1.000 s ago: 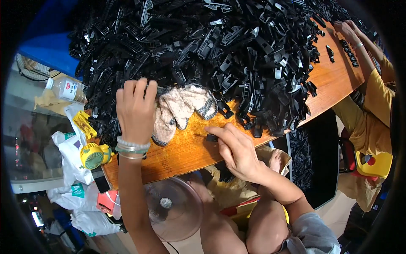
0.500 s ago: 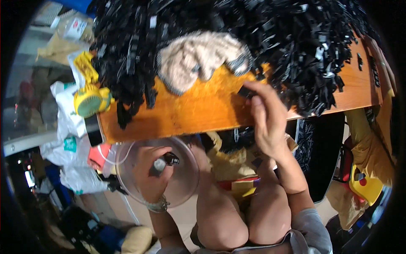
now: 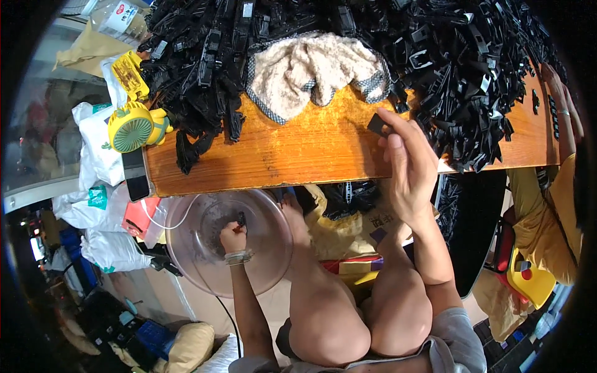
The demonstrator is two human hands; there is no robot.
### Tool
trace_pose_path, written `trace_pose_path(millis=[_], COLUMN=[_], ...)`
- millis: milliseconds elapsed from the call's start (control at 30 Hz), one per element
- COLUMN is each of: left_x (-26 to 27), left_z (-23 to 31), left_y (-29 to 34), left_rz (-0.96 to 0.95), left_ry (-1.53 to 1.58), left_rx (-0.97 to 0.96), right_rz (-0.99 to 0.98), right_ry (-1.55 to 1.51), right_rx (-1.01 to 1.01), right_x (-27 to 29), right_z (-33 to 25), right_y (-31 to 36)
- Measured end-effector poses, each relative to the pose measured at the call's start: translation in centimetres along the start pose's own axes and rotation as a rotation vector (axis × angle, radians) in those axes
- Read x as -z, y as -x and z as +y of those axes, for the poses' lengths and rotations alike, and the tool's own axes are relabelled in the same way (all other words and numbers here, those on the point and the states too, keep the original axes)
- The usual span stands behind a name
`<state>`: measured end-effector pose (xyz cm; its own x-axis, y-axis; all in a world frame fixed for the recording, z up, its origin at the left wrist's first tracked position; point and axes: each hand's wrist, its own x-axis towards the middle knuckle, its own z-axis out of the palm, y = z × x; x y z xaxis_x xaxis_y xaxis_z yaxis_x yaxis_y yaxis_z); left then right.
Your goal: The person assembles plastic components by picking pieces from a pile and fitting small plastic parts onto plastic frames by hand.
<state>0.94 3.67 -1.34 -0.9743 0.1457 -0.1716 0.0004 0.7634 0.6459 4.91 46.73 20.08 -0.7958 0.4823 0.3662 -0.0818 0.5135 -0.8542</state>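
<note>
Your right hand (image 3: 413, 168), nearly closed, pinches a small black piece (image 3: 376, 125) above the wooden table (image 3: 298, 155), so a slackened fingertip could let it drop. Your left hand (image 3: 234, 238) is curled around a dark part (image 3: 242, 219) (only its end shows) over the clear tub (image 3: 272, 261); letting go off-centre might send it past the rim.

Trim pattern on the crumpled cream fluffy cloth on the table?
Fine dark-and-white check; the cloth's trim shows best in the head view.
</note>
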Motion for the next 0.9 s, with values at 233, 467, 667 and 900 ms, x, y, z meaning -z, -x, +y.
trace_pose_path(millis=[233, 467, 667, 900], left_x=[2.2, 0.4, 0.8, 3.9], left_z=[11.3, 8.6, -0.6, 21.1], left_y=[-0.5, -0.4, 0.7, 0.7], left_rz=[-0.309, -0.334, -0.244, -0.238], left_ry=[0.532, 1.143, -0.526, 0.633], left_rx=[0.197, 0.312, -0.008, -0.204], right_rz=[-0.043, 0.058, 0.02, 0.106], right_ry=[0.128, 0.077, 0.07, 0.058], right_rx=[0.079, 0.019, 0.127, 0.032], right_x=[0.6, 0.6, -0.2, 1.0], right_z=[0.3, 0.5, 0.3, 1.2], right_y=[-0.3, -0.3, -0.4, -0.2])
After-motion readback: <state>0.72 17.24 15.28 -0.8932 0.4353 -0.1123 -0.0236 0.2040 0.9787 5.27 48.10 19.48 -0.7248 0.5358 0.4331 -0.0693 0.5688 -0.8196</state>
